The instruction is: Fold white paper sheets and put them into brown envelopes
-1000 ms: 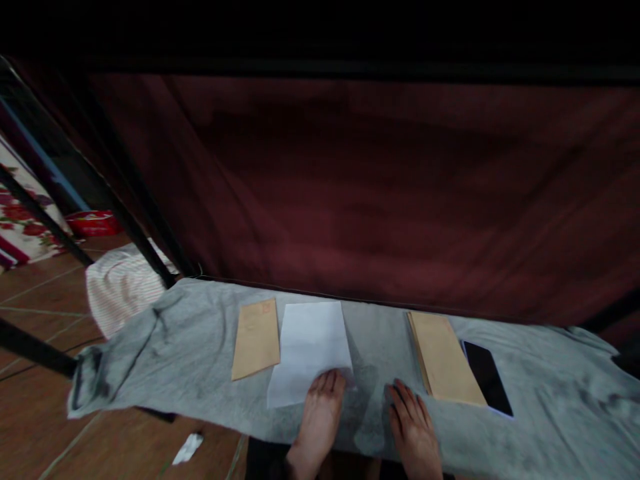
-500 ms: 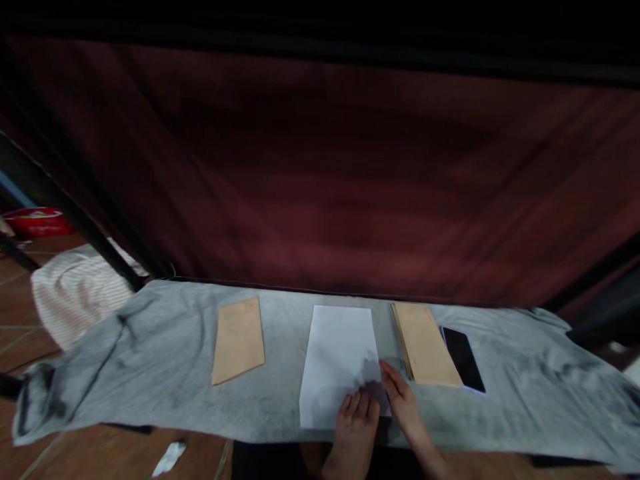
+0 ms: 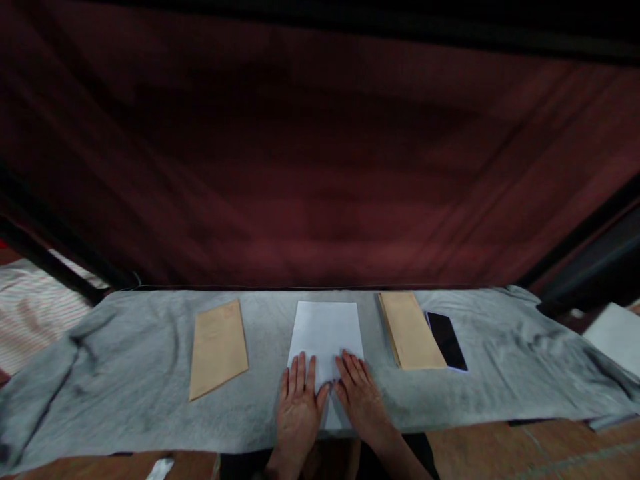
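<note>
A white sheet of paper [image 3: 326,327] lies on the grey cloth in front of me; whether it is one sheet or several I cannot tell. My left hand [image 3: 300,403] rests flat on its left near part, fingers stretched forward. On the right near part lies my right hand [image 3: 361,397], palm down with the fingers spread. The two thumbs almost meet over the paper. Both hands hide some of its side edges and near part.
One brown envelope [image 3: 219,348] lies to the left. A stack of brown envelopes [image 3: 413,331] is on the right, with a dark-screened phone [image 3: 447,341] against it. Grey cloth [image 3: 135,367] covers the surface, and a dark red fabric panel [image 3: 320,167] rises behind it.
My left hand has moved left and flattened onto the paper. My right hand has come from the paper's right edge onto its top. The whole view has turned slightly right.
</note>
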Demonstrator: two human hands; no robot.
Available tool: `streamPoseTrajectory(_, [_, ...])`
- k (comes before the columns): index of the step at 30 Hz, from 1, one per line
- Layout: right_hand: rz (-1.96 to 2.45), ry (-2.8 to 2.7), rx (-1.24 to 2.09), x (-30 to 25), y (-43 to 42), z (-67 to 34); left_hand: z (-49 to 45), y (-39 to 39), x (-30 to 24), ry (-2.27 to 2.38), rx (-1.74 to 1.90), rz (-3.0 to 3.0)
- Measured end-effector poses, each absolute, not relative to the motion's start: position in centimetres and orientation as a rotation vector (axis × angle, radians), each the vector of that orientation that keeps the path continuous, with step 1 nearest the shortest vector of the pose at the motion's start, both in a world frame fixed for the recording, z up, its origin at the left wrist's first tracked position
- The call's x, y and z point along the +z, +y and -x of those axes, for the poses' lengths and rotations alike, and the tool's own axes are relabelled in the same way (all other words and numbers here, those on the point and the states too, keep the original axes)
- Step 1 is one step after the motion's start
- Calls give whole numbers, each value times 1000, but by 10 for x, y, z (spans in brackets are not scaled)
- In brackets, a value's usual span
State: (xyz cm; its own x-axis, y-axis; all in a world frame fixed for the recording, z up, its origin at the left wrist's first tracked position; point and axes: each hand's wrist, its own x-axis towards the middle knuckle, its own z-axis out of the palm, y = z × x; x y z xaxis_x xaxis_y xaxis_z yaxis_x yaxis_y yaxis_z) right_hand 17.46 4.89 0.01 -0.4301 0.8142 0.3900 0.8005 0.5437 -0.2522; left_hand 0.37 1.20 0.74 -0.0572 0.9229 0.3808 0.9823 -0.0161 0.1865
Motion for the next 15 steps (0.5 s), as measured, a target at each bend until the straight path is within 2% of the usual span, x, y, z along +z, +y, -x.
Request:
streamPoseTrajectory(3, [1368,-2300,-50,-3,46,-171,15,6,5,-2156,-636,2045])
streamPoseTrajectory(6, [1390,-2304,-40,-2,45,-174,26,1,4,-2263,-804,2041])
streamPoseTrajectory(10, [1381,-2313,-18,5,45,-175,35,9,6,-2562,-1365,1922])
streamPoseTrajectory(15, [1406,-2309,15,11,45,-175,47,21,23,-3027,-2131,1378])
